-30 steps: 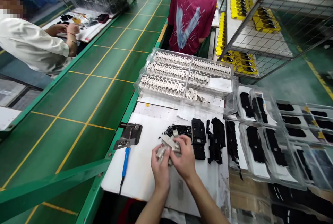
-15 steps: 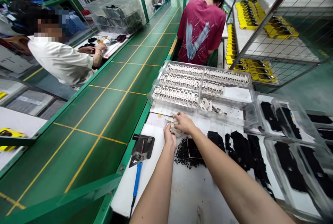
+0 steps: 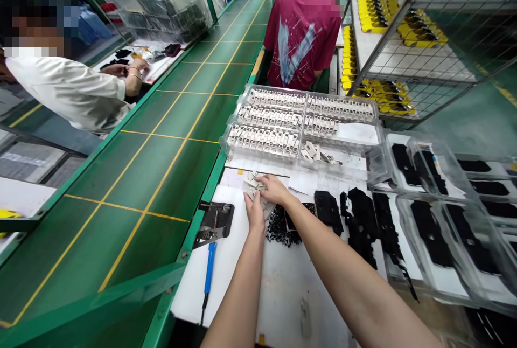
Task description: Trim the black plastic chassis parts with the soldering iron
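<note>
My left hand (image 3: 255, 213) and my right hand (image 3: 273, 189) meet over the white worktable. Between them are small off-white plastic parts (image 3: 252, 180), which the fingers of both hands close on; the exact grip is partly covered. Right beside them lies a heap of small black pieces (image 3: 278, 232), partly hidden by my right forearm. To the left, a soldering iron with a blue handle (image 3: 210, 268) rests at a dark metal stand (image 3: 216, 221). Beyond my hands, a clear divided tray (image 3: 223, 146) holds rows of similar off-white parts.
A green conveyor belt (image 3: 161, 175) with yellow lines runs along the left. Black parts (image 3: 361, 221) and clear trays of black pieces (image 3: 434, 235) spread to the right. One co-worker in a red shirt (image 3: 301, 35) sits ahead; another in white (image 3: 76, 87) sits across the belt.
The view has shifted a little, so the scene sits slightly further left and up. My hands stay together on the off-white parts, with the fingers slightly moved.
</note>
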A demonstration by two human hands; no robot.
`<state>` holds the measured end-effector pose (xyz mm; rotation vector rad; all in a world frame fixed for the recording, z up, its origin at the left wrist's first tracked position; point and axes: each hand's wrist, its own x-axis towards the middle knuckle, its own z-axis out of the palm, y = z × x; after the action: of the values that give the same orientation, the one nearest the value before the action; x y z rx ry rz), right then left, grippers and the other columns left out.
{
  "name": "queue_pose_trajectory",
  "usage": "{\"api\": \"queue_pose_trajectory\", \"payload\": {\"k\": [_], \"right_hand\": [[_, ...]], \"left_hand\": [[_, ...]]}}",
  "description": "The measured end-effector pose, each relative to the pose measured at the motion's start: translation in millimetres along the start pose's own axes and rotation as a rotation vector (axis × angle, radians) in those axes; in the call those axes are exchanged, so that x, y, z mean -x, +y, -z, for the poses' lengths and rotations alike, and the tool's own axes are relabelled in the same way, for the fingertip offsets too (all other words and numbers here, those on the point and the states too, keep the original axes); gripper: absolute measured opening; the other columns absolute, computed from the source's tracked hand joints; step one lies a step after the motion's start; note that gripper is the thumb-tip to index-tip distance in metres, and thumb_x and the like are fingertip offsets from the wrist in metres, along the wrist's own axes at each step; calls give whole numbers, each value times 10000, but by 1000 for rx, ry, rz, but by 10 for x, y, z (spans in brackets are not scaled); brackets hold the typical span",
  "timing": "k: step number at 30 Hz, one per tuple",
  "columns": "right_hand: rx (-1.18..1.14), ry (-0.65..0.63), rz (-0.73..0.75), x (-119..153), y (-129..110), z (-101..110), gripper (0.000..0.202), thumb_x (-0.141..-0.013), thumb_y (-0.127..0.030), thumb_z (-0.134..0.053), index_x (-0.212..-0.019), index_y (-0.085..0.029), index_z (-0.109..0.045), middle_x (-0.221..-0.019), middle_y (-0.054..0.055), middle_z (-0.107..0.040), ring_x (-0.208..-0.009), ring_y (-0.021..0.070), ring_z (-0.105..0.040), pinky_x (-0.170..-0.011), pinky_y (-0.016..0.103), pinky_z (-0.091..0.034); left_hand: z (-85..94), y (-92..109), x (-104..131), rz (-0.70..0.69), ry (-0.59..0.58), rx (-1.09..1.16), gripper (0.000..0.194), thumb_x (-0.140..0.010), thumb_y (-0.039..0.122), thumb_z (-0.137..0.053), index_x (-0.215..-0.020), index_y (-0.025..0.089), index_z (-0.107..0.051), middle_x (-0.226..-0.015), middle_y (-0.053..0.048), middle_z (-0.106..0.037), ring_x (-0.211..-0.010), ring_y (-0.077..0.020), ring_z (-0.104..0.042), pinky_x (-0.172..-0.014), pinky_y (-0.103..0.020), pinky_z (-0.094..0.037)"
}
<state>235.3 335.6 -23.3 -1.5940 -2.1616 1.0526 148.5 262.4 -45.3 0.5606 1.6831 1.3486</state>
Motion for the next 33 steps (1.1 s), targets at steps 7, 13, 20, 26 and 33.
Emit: {"api": "queue_pose_trajectory", "payload": {"k": [7,13,20,26,33], "right_hand": [[56,309,-347,1496,-168,-4,281,-993,-372,-369,-1080,-211,-583,-1079,126,-641,-1054,288,-604,-852,423,-460],[40,211,-550,3099,-125,-929,111,-771,-357,-571,-832,-267,-545,-814,68,-634,-550,268,-630,-416,284,-266],[-225,162,-431,3158,67,-1011,74,-747,-288,-564,-678,-266,-554,-646,-6,-618,-560,224,-625,-544,311,-457],[-375,251,-411,2394,-50,-602,255,-907,-445,-493,-821,-221,-580,-561,-34,-558,-461,176,-559,-447,279,-455],[-217,255,-354,592,-415,-124,247,-943,-385,-604,-1009,-149,-632,-897,21,-659,-751,146,-636,-715,331,-538]], "left_hand": [[420,-104,577,-173,69,-407,449,-917,337,-612,-1337,216,-507,-1432,-114,-475,-1252,-305,-504,-1021,-551,-442],[472,-171,654,-269,-36,-786,306,-902,346,-633,-1156,175,-617,-1248,-90,-603,-1142,-268,-572,-985,-522,-462],[411,-105,417,-323,-104,-960,274,-922,347,-609,-1130,169,-625,-1193,-83,-632,-1060,-238,-615,-920,-473,-514],[485,-212,353,-360,-34,-822,280,-931,352,-597,-1140,165,-614,-1127,-73,-648,-965,-210,-641,-850,-430,-548],[592,-447,529,-443,132,-600,381,-974,351,-511,-1313,180,-484,-1137,-85,-616,-924,-204,-644,-790,-400,-569]]}}
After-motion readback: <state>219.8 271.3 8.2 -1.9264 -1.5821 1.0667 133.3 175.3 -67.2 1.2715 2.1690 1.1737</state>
